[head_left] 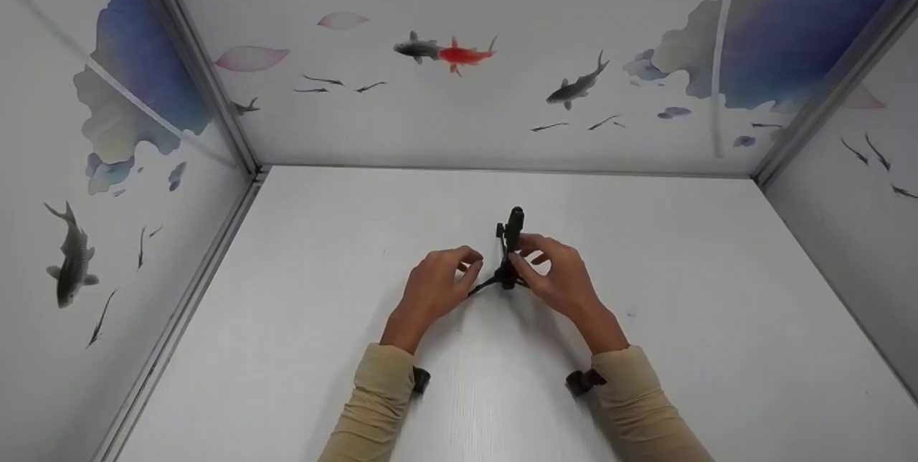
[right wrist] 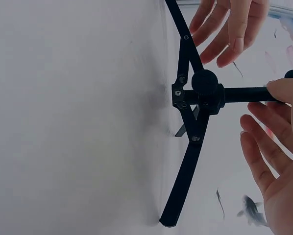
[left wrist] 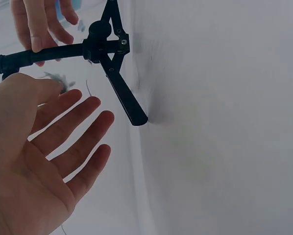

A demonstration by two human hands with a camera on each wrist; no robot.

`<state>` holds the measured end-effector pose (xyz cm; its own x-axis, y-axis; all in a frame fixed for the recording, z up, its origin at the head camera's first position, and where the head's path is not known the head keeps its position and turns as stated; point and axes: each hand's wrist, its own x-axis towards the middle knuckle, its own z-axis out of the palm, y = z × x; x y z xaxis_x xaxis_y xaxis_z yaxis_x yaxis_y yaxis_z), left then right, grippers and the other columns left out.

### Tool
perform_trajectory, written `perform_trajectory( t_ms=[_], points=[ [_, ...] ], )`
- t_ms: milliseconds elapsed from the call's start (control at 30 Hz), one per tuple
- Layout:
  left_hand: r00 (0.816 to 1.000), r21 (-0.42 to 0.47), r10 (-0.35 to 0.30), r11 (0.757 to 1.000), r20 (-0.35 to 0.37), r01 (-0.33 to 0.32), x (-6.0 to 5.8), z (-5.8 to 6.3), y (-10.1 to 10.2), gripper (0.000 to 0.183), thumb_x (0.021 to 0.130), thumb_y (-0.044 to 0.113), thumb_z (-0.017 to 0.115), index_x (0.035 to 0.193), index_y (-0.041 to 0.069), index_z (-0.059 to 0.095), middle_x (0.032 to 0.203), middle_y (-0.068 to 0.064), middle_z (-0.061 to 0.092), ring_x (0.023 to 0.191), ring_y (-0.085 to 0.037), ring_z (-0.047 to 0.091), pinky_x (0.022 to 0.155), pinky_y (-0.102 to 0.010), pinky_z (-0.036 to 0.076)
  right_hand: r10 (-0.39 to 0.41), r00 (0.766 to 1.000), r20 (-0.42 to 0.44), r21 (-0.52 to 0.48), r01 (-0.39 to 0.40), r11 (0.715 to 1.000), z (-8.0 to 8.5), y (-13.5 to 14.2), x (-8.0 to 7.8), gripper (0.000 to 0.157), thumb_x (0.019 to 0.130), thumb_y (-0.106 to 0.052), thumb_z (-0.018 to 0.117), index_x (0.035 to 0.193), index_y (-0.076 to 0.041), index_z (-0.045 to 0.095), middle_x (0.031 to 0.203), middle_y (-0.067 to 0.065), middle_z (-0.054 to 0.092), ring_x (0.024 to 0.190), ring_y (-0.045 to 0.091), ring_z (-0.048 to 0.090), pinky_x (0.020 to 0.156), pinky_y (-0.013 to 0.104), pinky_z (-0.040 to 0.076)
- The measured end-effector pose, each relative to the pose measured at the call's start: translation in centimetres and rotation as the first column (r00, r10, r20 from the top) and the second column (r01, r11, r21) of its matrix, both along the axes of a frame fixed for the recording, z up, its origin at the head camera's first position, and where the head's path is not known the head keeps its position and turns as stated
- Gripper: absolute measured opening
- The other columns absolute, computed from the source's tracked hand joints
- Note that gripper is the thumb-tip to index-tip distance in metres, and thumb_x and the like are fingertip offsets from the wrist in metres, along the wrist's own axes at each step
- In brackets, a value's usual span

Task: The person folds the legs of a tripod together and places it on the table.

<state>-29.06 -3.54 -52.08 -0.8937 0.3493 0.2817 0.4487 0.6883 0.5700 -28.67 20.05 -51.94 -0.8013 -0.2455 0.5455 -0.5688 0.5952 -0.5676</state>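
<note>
A small black tripod [head_left: 508,272] stands on the white table with its legs spread and its column upright. My right hand [head_left: 563,277] pinches the column between thumb and fingers; in the right wrist view that thumb [right wrist: 281,90] lies against the column [right wrist: 247,94]. To the left of the tripod is my left hand [head_left: 441,279], its fingers loosely bent with nothing between them. A gap separates it from the column in the head view. The left wrist view shows its fingers [left wrist: 80,147] spread beside a tripod leg [left wrist: 124,95]. A round knob [right wrist: 204,82] sits near the leg joint.
The white tabletop [head_left: 287,347] reaches to a back wall [head_left: 459,132] printed with fish and petals. Side walls with metal frame strips [head_left: 193,304] border the table. Dark wrist cameras [head_left: 584,382] are worn at both cuffs.
</note>
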Motion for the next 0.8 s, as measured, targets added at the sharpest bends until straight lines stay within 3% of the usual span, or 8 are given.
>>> perform_trajectory(
  t_ms=[167, 467, 800],
  points=[
    [0.999, -0.004, -0.034, 0.999, 0.041, 0.034, 0.3, -0.6, 0.0, 0.016, 0.099, 0.033, 0.064, 0.109, 0.024, 0.073, 0.105, 0.01, 0.076, 0.092, -0.01, 0.072, 0.079, -0.032, 0.058, 0.005, 0.999, 0.033, -0.009, -0.004, 1.0, -0.4, 0.1, 0.0, 0.029, 0.095, -0.027, 0.071, 0.124, -0.025, 0.067, 0.102, -0.009, 0.075, 0.091, 0.006, 0.07, 0.071, 0.031, 0.06],
    [0.988, -0.02, -0.104, 0.994, 0.115, 0.107, 0.2, -1.1, 0.7, 0.016, 0.093, 0.026, 0.073, 0.107, 0.017, 0.076, 0.098, 0.007, 0.075, 0.084, -0.006, 0.068, 0.074, -0.025, 0.055, -0.003, 0.997, 0.078, -0.004, 0.003, 1.0, -0.6, 0.1, 0.1, 0.028, 0.095, -0.029, 0.07, 0.123, -0.028, 0.068, 0.102, -0.01, 0.075, 0.091, 0.003, 0.07, 0.071, 0.028, 0.06],
    [0.992, -0.027, -0.102, 0.994, 0.079, 0.104, -0.4, -1.1, 1.4, 0.012, 0.09, 0.018, 0.075, 0.101, 0.016, 0.079, 0.092, 0.006, 0.074, 0.08, -0.006, 0.065, 0.07, -0.023, 0.053, -0.003, 0.998, 0.065, -0.009, 0.004, 1.0, 0.1, -0.1, -0.2, 0.025, 0.097, -0.03, 0.068, 0.121, -0.027, 0.069, 0.106, -0.01, 0.074, 0.092, 0.006, 0.069, 0.07, 0.032, 0.06]
  ],
)
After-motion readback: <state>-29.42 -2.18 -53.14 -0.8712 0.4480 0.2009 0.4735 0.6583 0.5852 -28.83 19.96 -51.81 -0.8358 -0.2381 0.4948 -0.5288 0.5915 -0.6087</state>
